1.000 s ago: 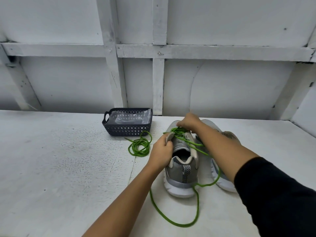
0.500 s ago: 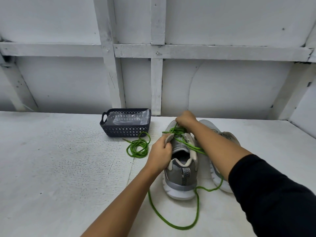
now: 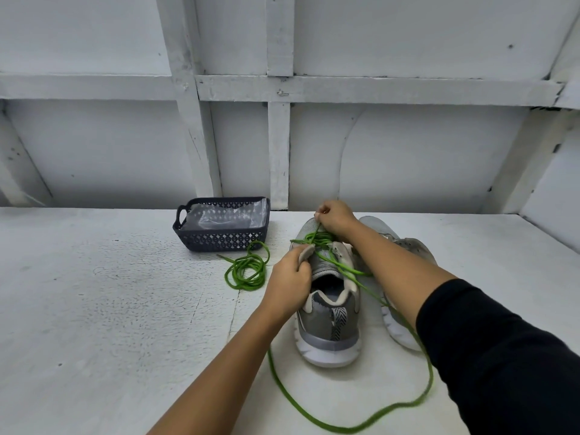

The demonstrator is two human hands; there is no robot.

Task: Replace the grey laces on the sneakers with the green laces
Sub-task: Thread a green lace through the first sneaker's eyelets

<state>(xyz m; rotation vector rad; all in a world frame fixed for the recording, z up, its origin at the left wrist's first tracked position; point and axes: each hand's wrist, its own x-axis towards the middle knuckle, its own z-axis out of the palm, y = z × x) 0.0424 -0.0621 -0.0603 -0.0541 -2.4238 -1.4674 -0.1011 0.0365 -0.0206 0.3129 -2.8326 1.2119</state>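
Green lace (image 3: 315,238) is rising in a short taut strand from the front eyelets into the right hand (image 3: 334,218), which is pinching it between thumb and curled fingertips. Directly beneath that hand the near sneaker (image 3: 328,328) is standing on its sole, heel toward the person, toe under the knuckles. The left hand (image 3: 290,284) is closing on the same shoe from its left side, thumb and fingers pinching the beige eyelet flap and holding it outward.

From the eyelets the lace is trailing back under the right forearm and looping wide across the table (image 3: 94,309) nearer the person than both hands. A black sleeve (image 3: 502,356) is covering the right upper arm.

Just right of the right wrist, the second sneaker (image 3: 397,328) is standing touching or nearly touching the first – partly hidden by the arm. Left of the left hand a coiled green lace (image 3: 248,271) is lying loose. Beyond it, farther left, a dark basket (image 3: 219,238) is holding a clear plastic bag (image 3: 226,215), close to the white framed wall (image 3: 408,152).
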